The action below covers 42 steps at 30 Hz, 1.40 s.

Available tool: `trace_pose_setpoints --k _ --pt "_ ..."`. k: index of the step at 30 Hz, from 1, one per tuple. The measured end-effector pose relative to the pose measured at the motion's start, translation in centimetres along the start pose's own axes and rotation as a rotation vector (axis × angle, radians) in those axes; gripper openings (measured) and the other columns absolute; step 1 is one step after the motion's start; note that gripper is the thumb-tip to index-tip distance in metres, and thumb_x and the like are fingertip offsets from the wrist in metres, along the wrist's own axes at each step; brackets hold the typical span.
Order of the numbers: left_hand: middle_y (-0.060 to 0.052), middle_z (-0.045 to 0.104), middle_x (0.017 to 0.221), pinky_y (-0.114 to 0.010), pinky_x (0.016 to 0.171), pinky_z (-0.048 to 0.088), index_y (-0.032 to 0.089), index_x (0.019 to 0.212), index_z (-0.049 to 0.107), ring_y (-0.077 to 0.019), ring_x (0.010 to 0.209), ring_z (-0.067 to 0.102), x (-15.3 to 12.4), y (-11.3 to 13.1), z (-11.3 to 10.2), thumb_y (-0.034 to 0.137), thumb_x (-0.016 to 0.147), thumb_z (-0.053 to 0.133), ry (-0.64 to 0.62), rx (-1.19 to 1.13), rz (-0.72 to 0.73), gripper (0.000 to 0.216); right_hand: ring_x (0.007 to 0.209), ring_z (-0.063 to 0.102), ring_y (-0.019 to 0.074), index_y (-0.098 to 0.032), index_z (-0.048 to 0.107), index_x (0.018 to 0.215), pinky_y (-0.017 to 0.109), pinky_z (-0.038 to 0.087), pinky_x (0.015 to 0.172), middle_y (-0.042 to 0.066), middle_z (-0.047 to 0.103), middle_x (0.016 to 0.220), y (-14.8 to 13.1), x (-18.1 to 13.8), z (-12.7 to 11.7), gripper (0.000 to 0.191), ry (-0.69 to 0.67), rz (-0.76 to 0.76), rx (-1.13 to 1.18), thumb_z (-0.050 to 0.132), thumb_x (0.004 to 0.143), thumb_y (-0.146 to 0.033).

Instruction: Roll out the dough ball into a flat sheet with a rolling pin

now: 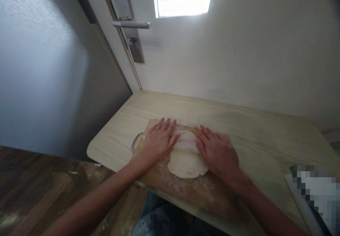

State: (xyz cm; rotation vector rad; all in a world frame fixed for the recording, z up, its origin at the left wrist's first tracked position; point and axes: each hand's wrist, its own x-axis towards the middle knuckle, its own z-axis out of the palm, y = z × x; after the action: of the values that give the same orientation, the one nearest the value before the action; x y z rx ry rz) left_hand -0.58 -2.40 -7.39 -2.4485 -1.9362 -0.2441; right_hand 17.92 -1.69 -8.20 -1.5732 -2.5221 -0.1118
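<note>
A flat, roundish sheet of dough (187, 165) lies on a flour-dusted wooden board (170, 184). Across its upper part runs a pale rolling pin (187, 146), with both its ends hidden beneath my hands. My left hand (160, 138) rests palm down over the pin's left end, fingers stretched forward and thumb toward the dough. Over the right end lies my right hand (216, 149), its fingers also extended and flat, touching the dough's right edge. Neither hand is wrapped round the pin.
The board sits on a light wood table (252, 130) with a metal handle (135, 140) at its left. A white door (239, 69) with a lever handle (132, 24) stands behind. Some blurred-out item (316, 193) is at the right. My knees are below the table edge.
</note>
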Motion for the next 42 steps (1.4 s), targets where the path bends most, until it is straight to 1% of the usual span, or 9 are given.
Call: trace_pose_setpoints --k 9,13,17,21,25,29,35,38,42 --pt "-0.009 0.045 0.121 -0.033 0.093 0.03 0.013 0.12 0.036 -0.0191 0.115 0.035 4.8 -1.7 1.6 0.046 0.084 0.01 0.008 -0.04 -0.063 0.055 0.112 0.037 0.0201 -0.011 0.037 0.121 0.037 0.031 0.089 0.013 0.043 0.122 2.1 4.6 0.7 0.05 -0.092 0.034 0.085 0.017 0.084 -0.038" --pt "-0.012 0.042 0.123 -0.033 0.094 0.029 0.009 0.119 0.036 -0.0186 0.116 0.033 5.0 -2.1 1.3 0.041 0.085 0.017 0.131 -0.092 -0.054 0.05 0.108 0.039 0.0206 -0.012 0.048 0.106 0.033 0.034 0.085 0.012 0.047 0.115 2.2 3.9 0.3 0.047 0.036 -0.119 0.136 0.026 0.081 -0.045" --pt "-0.014 0.031 0.13 -0.033 0.099 0.023 0.006 0.121 0.032 -0.0181 0.124 0.017 0.6 -0.3 -0.4 0.03 0.083 0.027 0.273 -0.103 0.344 0.044 0.09 0.046 0.02 -0.017 0.052 0.089 0.032 0.038 0.075 0.009 0.053 0.096 1.8 1.5 -0.1 0.034 0.102 -0.276 0.094 0.037 0.078 -0.046" --pt "-0.013 0.031 0.13 -0.033 0.1 0.019 0.007 0.124 0.028 -0.0198 0.124 0.015 -3.9 3.0 -0.6 0.04 0.081 0.034 0.032 -0.061 0.738 0.055 0.081 0.046 0.0199 -0.016 0.051 0.082 0.031 0.037 0.068 0.008 0.052 0.085 2.1 0.4 -0.2 0.028 0.118 -0.211 -0.032 0.038 0.079 -0.04" --pt "-0.017 0.03 0.13 -0.039 0.097 0.023 0.008 0.122 0.031 -0.0263 0.121 0.021 -4.3 4.6 1.3 0.045 0.079 0.036 0.003 -0.048 0.563 0.056 0.079 0.046 0.0187 -0.017 0.048 0.079 0.029 0.037 0.065 0.007 0.051 0.083 3.0 -0.2 -0.8 0.027 0.188 -0.073 -0.007 0.034 0.08 -0.041" --pt "-0.015 0.053 0.11 -0.032 0.084 0.037 0.008 0.105 0.048 -0.0227 0.103 0.047 -2.5 4.2 0.8 0.032 0.084 0.032 -0.02 -0.191 0.483 0.036 0.074 0.048 0.0174 -0.019 0.044 0.078 0.026 0.036 0.056 0.005 0.049 0.079 4.3 -1.7 -2.0 0.031 0.254 0.05 0.1 0.03 0.08 -0.046" --pt "-0.002 0.058 0.057 -0.024 0.052 0.042 0.012 0.066 0.056 -0.0142 0.056 0.054 0.1 2.1 -4.9 0.044 0.079 0.032 0.072 -0.926 -0.185 0.043 0.062 0.047 0.0146 -0.02 0.041 0.074 0.024 0.031 0.048 0.002 0.048 0.074 6.1 -4.3 -4.4 0.031 0.319 0.211 0.241 0.032 0.078 -0.049" --pt "-0.002 0.056 0.053 -0.022 0.047 0.041 0.011 0.072 0.058 -0.0117 0.049 0.052 0.1 1.5 -6.5 0.045 0.075 0.039 -0.021 -1.371 -0.331 0.039 0.057 0.044 0.0133 -0.02 0.039 0.07 0.025 0.031 0.048 0.001 0.046 0.069 6.6 -4.7 -5.0 0.03 0.351 0.251 0.328 0.034 0.078 -0.049" --pt "-0.002 0.056 0.052 -0.021 0.046 0.041 0.011 0.071 0.058 -0.0106 0.046 0.051 -0.7 1.6 -6.5 0.045 0.071 0.046 -0.092 -1.524 -0.377 0.036 0.054 0.042 0.0128 -0.02 0.038 0.067 0.025 0.031 0.047 0.001 0.045 0.064 6.7 -4.7 -5.0 0.031 0.362 0.272 0.382 0.033 0.077 -0.049"
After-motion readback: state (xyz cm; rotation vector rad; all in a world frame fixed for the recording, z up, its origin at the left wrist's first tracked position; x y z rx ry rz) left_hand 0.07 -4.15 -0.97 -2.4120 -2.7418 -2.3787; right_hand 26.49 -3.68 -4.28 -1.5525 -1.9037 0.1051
